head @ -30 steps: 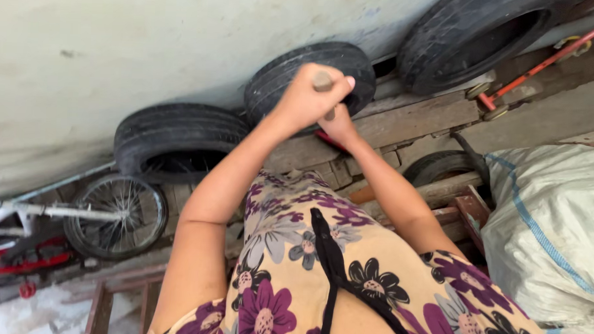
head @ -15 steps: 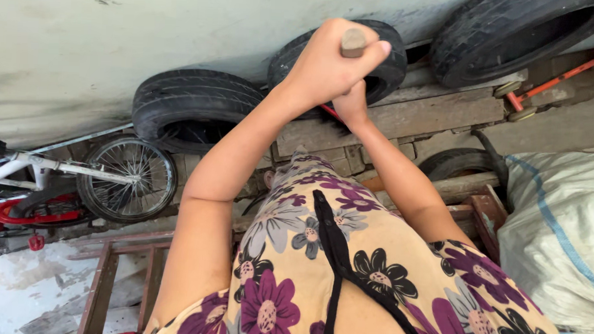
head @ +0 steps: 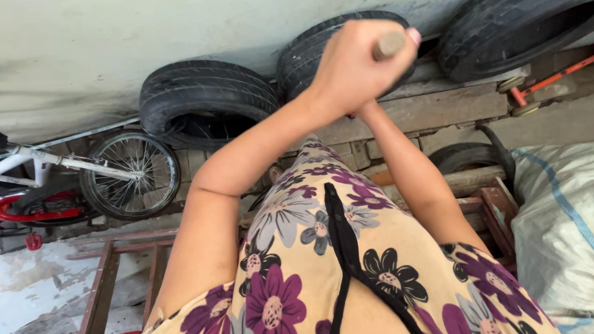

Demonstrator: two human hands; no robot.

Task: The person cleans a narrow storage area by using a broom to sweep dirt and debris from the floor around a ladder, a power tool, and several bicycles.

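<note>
The person's left hand (head: 353, 67) is raised toward twelve o'clock, fingers curled tight into a fist around a wooden handle (head: 388, 45); only its round, pale end pokes out above the thumb, at about one o'clock from the knuckles. The shaft below is hidden by the fist, so I cannot tell what sort of tool it belongs to. The right hand sits just under and behind the left one, almost wholly covered by it; only the right forearm (head: 408, 174) shows, running down toward five o'clock, so I cannot tell how that hand is closed.

Below the arms, the person wears a beige dress with purple and black flowers (head: 320, 266), a black strap running down its middle.

Behind the raised fist, three black tyres lean along a pale wall (head: 117, 42): one at ten o'clock of the hand (head: 207, 91), one directly behind it (head: 314, 46), one at two o'clock (head: 512, 29). Weathered planks (head: 444, 113) lie beneath them. At nine o'clock stands a small white and red bicycle (head: 66, 179) with a spoked wheel. A white woven sack (head: 565, 222) bulges at four o'clock, and a rusty metal frame (head: 109, 279) lies at seven o'clock.
</note>
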